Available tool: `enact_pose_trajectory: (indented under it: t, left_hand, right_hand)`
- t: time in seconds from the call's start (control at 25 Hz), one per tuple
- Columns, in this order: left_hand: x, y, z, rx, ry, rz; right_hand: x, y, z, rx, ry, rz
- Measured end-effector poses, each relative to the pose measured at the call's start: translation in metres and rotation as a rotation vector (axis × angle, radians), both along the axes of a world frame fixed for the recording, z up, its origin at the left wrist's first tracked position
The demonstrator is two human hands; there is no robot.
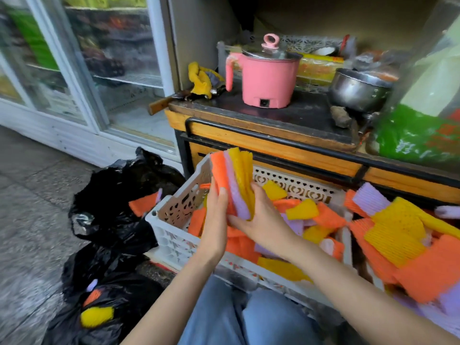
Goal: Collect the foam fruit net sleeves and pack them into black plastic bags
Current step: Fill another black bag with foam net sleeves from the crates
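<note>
Squeezing the stack of sleeves (235, 181) flat above the crate (174, 235), left hand (215, 215) and right hand (258, 217) both clasp it; keep edges aligned before swinging left to the open bag (117, 195).

Both forearms are bare with no sleeves showing, and the legs wear light-blue jeans (224, 317).

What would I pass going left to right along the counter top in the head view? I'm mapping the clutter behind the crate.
Yellow cloth → pink electric pot → steel pot → green and white bag.
</note>
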State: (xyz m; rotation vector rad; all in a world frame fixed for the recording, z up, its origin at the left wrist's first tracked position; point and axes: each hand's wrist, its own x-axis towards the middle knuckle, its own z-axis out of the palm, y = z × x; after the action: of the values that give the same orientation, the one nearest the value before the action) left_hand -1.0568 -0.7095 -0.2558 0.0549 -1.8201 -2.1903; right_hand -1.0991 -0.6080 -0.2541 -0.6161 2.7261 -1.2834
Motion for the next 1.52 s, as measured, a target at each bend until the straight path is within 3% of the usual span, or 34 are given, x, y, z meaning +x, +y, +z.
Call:
enact_pose_trajectory:
  t: [0.32,0.4,0.48,0.6,0.68,0.88,1.0,1.08,1.12,1.2,1.24,1.32,1.4,1.52]
  left_hand:
    - [0.005,-0.175,-0.019,-0.288,0.035,0.397]
    - [0.015,-0.215,-0.027,-0.312,0.028,0.597]
    - [0.011,-0.258,-0.048,-0.437,-0.107,0.835]
    - [0.002,-0.311,-0.088,-0.56,-0.453,0.934]
    - [-0.003,-0.325,-0.11,-0.447,-0.605,0.841]
    - [-0.014,-0.327,-0.12,-0.415,-0.521,0.831]
    - [-0.018,-0.324,-0.102,-0.273,-0.417,0.902]
    - [-0.023,-0.319,-0.093,-0.189,-0.389,0.906]
    - [-0.026,-0.316,-0.092,-0.157,-0.386,0.909]
    - [-0.03,-0.313,-0.092,-0.105,-0.385,0.947]
    - [-0.031,-0.312,-0.093,-0.104,-0.39,0.973]
    - [-0.032,-0.309,-0.094,-0.112,-0.391,0.994]
    - [-0.032,-0.304,-0.094,-0.079,-0.401,0.966]
    - [-0.025,-0.302,-0.089,-0.011,-0.413,0.929]
  right_hand:
    - [-0.027,-0.155,0.001,-0.273,0.079,0.102]
    - [-0.035,-0.194,0.001,-0.307,0.089,0.207]
    - [-0.044,-0.229,-0.001,-0.279,0.107,0.33]
    - [-0.069,-0.27,-0.021,-0.118,0.103,0.471]
    - [-0.089,-0.282,-0.039,0.016,0.095,0.5]
    - [-0.143,-0.277,-0.073,0.628,0.326,0.589]
    - [-0.161,-0.276,-0.081,0.882,0.429,0.346]
    - [-0.154,-0.28,-0.079,0.744,0.384,0.28]
    - [-0.143,-0.283,-0.075,0.563,0.31,0.296]
    - [-0.115,-0.285,-0.06,0.161,-0.033,0.378]
    - [-0.101,-0.283,-0.049,0.068,-0.21,0.444]
    - [-0.082,-0.269,-0.031,0.13,-0.381,0.614]
    - [-0.084,-0.257,-0.023,0.236,-0.323,0.741]
    - [-0.107,-0.246,-0.013,0.21,-0.211,0.651]
